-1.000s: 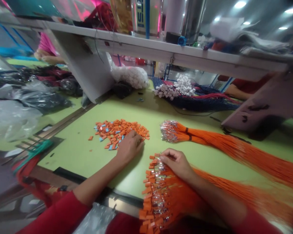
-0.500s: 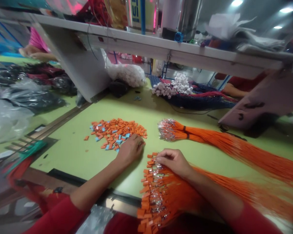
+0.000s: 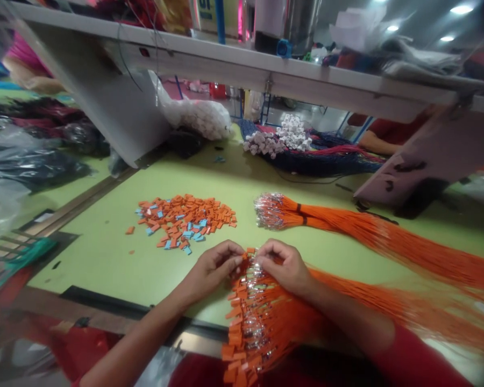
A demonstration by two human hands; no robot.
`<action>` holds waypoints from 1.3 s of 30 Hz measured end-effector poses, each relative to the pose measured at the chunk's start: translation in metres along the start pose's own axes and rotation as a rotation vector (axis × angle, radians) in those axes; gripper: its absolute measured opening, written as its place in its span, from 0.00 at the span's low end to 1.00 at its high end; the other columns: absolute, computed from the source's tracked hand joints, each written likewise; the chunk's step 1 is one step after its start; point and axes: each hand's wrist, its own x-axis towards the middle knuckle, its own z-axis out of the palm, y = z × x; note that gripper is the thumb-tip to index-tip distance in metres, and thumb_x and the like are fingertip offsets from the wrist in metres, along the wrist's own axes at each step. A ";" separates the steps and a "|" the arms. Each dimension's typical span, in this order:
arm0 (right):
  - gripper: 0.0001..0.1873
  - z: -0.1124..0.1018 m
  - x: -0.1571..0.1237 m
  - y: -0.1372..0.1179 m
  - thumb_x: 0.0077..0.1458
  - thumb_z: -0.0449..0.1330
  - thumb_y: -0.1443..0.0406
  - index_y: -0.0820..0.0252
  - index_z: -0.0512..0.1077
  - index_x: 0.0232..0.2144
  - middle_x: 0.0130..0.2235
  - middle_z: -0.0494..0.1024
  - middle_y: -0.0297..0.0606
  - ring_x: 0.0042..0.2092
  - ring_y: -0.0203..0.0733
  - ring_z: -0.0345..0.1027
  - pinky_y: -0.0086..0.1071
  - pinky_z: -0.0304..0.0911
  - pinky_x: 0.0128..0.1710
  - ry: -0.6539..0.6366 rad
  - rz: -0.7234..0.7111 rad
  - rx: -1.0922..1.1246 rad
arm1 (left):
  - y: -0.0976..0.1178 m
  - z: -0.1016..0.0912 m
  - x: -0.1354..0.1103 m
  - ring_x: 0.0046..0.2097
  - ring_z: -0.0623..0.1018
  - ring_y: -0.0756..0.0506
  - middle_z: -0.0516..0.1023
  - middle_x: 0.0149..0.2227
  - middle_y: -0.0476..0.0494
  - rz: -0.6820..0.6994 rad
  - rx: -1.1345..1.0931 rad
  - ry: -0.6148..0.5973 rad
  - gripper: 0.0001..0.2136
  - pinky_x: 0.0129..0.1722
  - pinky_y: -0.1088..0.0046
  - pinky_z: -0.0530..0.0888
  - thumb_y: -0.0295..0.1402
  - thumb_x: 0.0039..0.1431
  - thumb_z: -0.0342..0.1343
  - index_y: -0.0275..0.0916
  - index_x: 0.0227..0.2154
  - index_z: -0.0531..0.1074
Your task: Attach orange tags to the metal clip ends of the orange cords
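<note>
Two pinches | left hand [image 3: 214,269]: orange tag [image 3: 245,256] | right hand [image 3: 289,270]: cord tips [image 3: 255,279], apparently to steady them | loose tags [image 3: 187,215]: heaped near left hand, likely for reach

Small flat orange tabs [image 3: 193,207] looked like smooth plastic, semi-matt; long thin orange cords [image 3: 347,224] looked smooth w/ a slight sheen, their silver ends [image 3: 269,210] v. shiny & metallic. The flat pale-green tabletop [image 3: 108,255] was smooth, low-gloss, the crumpled clear bag [image 3: 0,199] at far L glossy plastic film, & the plain red sleeve [image 3: 415,355] matt cloth.
</note>
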 end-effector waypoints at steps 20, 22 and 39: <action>0.05 -0.007 0.002 0.006 0.61 0.56 0.69 0.59 0.71 0.33 0.29 0.71 0.36 0.32 0.40 0.62 0.34 0.59 0.35 0.000 -0.628 -0.627 | -0.005 0.020 -0.006 0.27 0.71 0.52 0.75 0.27 0.49 -0.044 -0.126 0.142 0.11 0.28 0.76 0.69 0.39 0.60 0.60 0.36 0.37 0.73; 0.05 -0.006 0.002 0.006 0.60 0.56 0.69 0.59 0.71 0.32 0.29 0.71 0.35 0.32 0.39 0.63 0.32 0.59 0.33 -0.004 -0.563 -0.566 | -0.007 0.022 -0.006 0.27 0.71 0.52 0.75 0.27 0.49 -0.028 -0.130 0.166 0.10 0.28 0.76 0.69 0.39 0.60 0.60 0.36 0.37 0.73; 0.05 -0.007 0.002 0.007 0.60 0.56 0.69 0.58 0.69 0.31 0.28 0.70 0.33 0.31 0.39 0.62 0.32 0.56 0.33 -0.077 -0.535 -0.644 | -0.009 0.028 -0.007 0.26 0.70 0.52 0.75 0.26 0.49 0.003 -0.002 0.179 0.10 0.25 0.79 0.69 0.39 0.62 0.58 0.36 0.37 0.74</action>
